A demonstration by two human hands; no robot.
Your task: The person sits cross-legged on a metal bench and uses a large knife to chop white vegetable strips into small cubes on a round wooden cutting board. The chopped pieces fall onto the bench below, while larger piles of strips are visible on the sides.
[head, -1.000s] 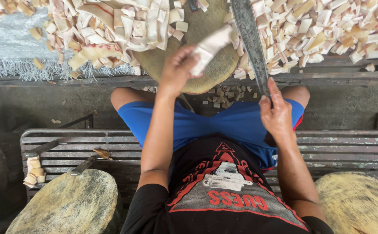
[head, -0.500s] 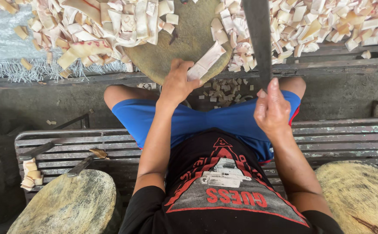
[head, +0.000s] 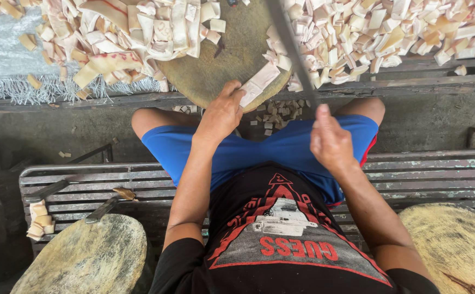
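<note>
My left hand (head: 222,113) holds a long pale strip (head: 258,83) flat on the near edge of a round wooden chopping block (head: 232,51). My right hand (head: 330,139) grips the handle of a long dark cleaver (head: 292,46), whose blade slants up over the block's right side, just right of the strip. Uncut pale strips (head: 139,32) are heaped to the left of the block. Small cut squares (head: 379,30) are piled to its right. I sit on a metal slatted bench (head: 74,179) in blue shorts and a black shirt.
Small fallen pieces (head: 278,111) lie on the concrete below the block. Two more round wooden blocks stand near me, one at lower left (head: 85,258) and one at lower right (head: 455,245). A knife (head: 104,207) and a stack of cut pieces (head: 40,220) rest on the bench's left end.
My left hand has brought the strip down from the air onto the block's near edge. The cleaver has tilted left over the block.
</note>
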